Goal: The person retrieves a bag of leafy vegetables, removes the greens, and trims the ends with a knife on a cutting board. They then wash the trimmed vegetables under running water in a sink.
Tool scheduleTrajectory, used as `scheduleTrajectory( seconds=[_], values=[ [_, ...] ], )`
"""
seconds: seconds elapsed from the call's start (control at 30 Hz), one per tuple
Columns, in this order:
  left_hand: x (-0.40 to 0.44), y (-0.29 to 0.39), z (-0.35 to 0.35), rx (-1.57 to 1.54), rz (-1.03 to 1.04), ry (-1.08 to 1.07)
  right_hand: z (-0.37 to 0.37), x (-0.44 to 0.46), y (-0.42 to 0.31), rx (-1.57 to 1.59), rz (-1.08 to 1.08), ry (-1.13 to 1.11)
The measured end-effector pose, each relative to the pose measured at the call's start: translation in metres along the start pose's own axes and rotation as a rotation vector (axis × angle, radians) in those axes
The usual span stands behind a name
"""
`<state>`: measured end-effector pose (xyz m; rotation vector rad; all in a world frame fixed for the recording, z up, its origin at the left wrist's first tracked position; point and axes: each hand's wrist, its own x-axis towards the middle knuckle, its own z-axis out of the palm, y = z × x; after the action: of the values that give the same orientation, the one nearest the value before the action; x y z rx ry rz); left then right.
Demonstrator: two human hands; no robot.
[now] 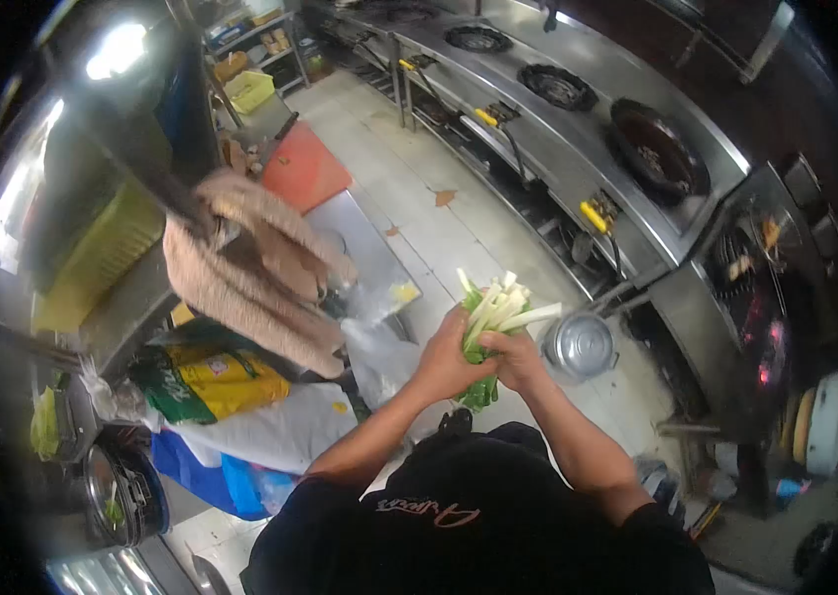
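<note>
Both hands meet in front of my body around a bunch of leafy green vegetables (494, 303). Its pale cut stalks point up and away from me, and the green leaves hang below my hands. My left hand (449, 359) is closed around the bunch from the left. From the right, my right hand (516, 359) grips the same bunch, thumb across the stalks. Part of the leaves is hidden behind the fingers. Just beyond my right hand, a lidded metal pot (583, 346) stands on the floor.
A steel stove (578, 149) with several burners runs along the right. Left are a hanging towel (240, 268), a red cutting board (306, 169) on a steel counter, a yellow-green bag (206, 382) and a dark pot (121, 496). Pale floor tiles (419, 188) lie between.
</note>
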<state>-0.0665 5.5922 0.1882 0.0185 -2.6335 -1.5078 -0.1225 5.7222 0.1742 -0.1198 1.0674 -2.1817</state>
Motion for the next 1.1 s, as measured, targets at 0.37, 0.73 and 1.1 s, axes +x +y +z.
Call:
scheduleTrajectory(
  seconds=[0.37,0.73,1.1],
  values=[
    [0.198,-0.027,-0.005,-0.044,-0.076,0.374,-0.039,0.209,-0.111,-0.048,0.177,-0.331],
    [0.252,-0.1,-0.109,0.096,-0.326,1.026,0.071,0.399,-0.066,-0.335,0.468,-0.796],
    [0.34,-0.161,-0.222,0.055,-0.626,1.156,0.149,0.57,-0.019,-0.388,0.583,-0.795]
  ],
)
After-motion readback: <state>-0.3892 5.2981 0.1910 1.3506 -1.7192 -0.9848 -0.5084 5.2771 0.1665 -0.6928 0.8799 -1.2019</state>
